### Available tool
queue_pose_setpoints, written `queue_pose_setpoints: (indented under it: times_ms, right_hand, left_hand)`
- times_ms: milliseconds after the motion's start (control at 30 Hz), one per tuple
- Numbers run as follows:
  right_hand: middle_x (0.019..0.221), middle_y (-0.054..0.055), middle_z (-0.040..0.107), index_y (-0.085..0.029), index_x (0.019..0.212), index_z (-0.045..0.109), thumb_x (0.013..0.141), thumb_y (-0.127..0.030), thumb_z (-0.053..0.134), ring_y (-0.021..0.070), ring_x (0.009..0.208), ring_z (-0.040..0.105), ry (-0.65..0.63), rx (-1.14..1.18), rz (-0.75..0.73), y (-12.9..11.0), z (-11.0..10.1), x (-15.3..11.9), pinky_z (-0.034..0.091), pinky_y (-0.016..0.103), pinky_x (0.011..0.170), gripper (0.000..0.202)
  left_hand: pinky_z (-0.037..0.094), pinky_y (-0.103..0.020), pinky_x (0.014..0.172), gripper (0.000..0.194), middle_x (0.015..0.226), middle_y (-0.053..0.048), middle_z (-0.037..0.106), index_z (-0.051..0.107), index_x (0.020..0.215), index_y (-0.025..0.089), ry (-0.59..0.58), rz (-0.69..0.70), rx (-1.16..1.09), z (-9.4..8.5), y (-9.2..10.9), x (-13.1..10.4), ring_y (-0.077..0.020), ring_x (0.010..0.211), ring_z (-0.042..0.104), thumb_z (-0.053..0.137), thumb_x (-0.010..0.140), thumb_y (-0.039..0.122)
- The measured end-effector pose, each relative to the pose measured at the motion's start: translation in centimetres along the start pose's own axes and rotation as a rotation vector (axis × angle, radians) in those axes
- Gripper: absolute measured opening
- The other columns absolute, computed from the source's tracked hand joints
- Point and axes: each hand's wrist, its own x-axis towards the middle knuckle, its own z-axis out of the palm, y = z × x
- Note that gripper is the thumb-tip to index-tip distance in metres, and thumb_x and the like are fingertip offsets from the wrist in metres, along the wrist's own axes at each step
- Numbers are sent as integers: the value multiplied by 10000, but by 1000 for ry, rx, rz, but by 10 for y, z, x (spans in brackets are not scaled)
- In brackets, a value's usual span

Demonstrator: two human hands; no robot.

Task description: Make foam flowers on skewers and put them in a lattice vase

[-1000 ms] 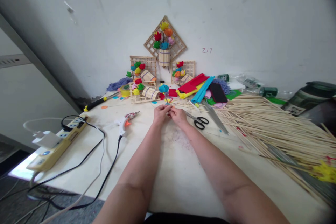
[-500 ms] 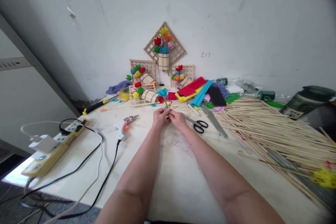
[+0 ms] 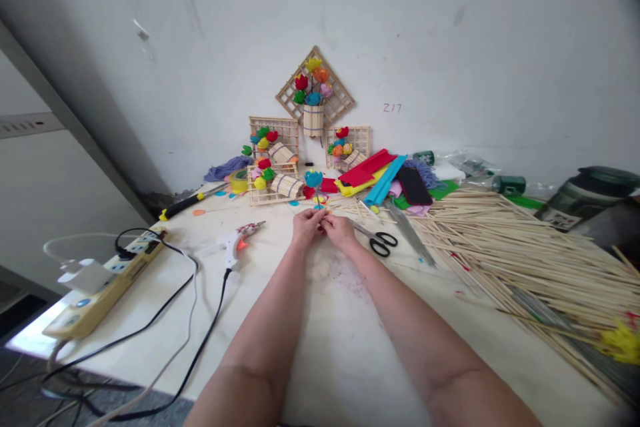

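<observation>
Over the table, my left hand (image 3: 306, 228) and my right hand (image 3: 339, 229) meet, fingers pinched together. A blue craft flower (image 3: 313, 178) stands above them, petals up, its thin dark stem running down into my fingers. The left hand appears to grip the stem's lower end. Whatever sits between the right fingertips is hidden. Black-handled scissors (image 3: 377, 240) lie just right of my right hand. A white glue gun (image 3: 235, 245) with an orange trigger rests to the left.
Bamboo lattices with flower baskets (image 3: 314, 119) stand at the wall. Coloured sheets (image 3: 370, 170) and a phone (image 3: 415, 185) lie behind right. Many thin sticks (image 3: 510, 240) and a dark jar (image 3: 585, 197) fill the right side. A power strip (image 3: 103, 287) with cords lies left.
The blue flower has turned a little, now showing its cupped petals more upright above my hands. Both hands stay together in nearly the same place. The whole view has shifted slightly.
</observation>
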Motion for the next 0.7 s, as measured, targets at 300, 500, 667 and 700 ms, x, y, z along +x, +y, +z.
queue_pose_setpoints:
  times_ms: [300, 500, 667, 700]
  right_hand:
    - [739, 19, 712, -206, 797, 688, 818, -274, 462, 139, 681, 642, 25, 32, 21, 3, 2, 1, 420, 207, 601, 237]
    - [745, 16, 713, -213, 823, 684, 841, -291, 430, 135, 680, 640, 4, 42, 3, 3, 3, 1, 424, 207, 613, 266]
    - [740, 31, 708, -223, 824, 699, 812, -364, 470, 161, 696, 637, 46, -61, -9, 0, 1, -1, 409, 223, 595, 269]
    - [737, 30, 709, -222, 813, 701, 810, -363, 473, 160, 696, 638, 42, -59, -5, 0, 1, -1, 409, 222, 590, 268]
  left_hand:
    - [337, -199, 414, 327, 451, 30, 506, 608, 580, 122, -37, 33, -1, 3, 4, -4, -56, 403, 416, 748, 546, 416]
    - [357, -210, 409, 322, 468, 25, 533, 609, 612, 126, -20, 35, -28, 0, 3, -2, -67, 396, 436, 747, 550, 411]
    - [386, -209, 456, 301, 506, 6, 571, 612, 587, 122, 35, 87, 19, -3, 2, 2, -74, 454, 476, 769, 527, 373]
    - [383, -209, 454, 304, 504, 7, 568, 609, 583, 121, 34, 84, 17, -3, 2, 1, -73, 451, 472, 771, 525, 371]
